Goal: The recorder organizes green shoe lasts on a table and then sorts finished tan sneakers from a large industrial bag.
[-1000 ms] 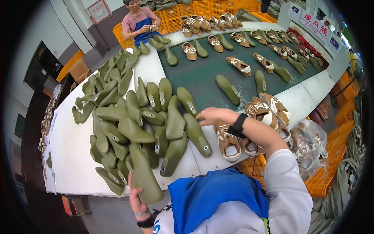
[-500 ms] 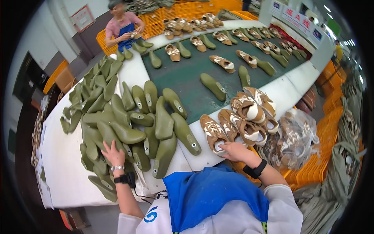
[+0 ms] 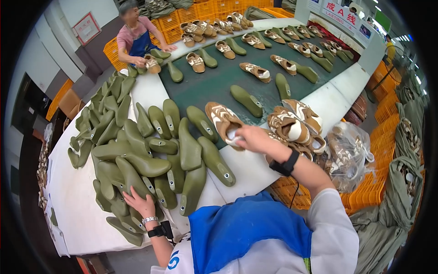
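Brown shoe (image 3: 221,119) in right fingers (image 3: 242,135)

So the head cam's the left fisheye, perched above and behind the left hand (image 3: 140,204) and right hand (image 3: 253,138), tilted down and looking out past them. Pretty close-up: both hands read large, with the blue apron (image 3: 251,230) on the near side of them. Super wide too, reaching beyond the hands across the whole green belt (image 3: 205,86), edges bending.
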Demonstrator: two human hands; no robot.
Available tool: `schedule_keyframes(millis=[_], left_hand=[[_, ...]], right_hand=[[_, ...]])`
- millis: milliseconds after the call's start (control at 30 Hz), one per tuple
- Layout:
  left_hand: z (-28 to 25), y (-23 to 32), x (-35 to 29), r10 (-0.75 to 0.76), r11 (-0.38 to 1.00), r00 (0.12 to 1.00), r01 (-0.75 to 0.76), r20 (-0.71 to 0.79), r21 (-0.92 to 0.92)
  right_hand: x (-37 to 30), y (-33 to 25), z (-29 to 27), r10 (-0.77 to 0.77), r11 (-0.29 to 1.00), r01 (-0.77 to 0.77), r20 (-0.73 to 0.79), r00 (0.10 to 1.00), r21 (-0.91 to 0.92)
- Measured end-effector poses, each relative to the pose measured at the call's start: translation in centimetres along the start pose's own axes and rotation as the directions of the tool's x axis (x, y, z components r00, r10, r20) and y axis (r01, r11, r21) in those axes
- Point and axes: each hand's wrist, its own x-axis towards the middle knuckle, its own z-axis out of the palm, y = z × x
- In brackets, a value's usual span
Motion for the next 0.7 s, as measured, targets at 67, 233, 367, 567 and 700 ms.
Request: schedule_keyframes(millis=[67,233,367,567,700], left_hand=[[-0.3,0.5,-0.4,-0.042,0.997,0.999,0.041,-0.017,-0.07],[-2.0,0.1,-3.0,-0.166,0.977,0.985,0.157,-0.056,-0.144],[-2.1,-0.9,-6.2,-0.207,0.964,0.975,0.19,-0.077,-0.188],[-3.7,1.7,-8.3,-0.193,0.972,0.978,0.179,-0.08,-0.152],[-2.6,1.4,-9.2,-0.2,0.959,0.98,0.197,0.004,-0.202]], right_hand=[[4.3,0.8,-0.8,0.019,0.999,-0.018,0.044,0.999,-0.043],[14.1,5.7,2.2,0.147,0.984,-0.131,0.141,0.979,-0.12],[19.1,10.8,6.2,0.274,0.949,-0.24,0.156,0.949,-0.204],[22.9,14.3,9.2,0.518,0.853,-0.512,-0.055,0.853,0.099],[22.3,10.9,9.5,0.465,0.866,-0.482,0.141,0.874,0.135]])
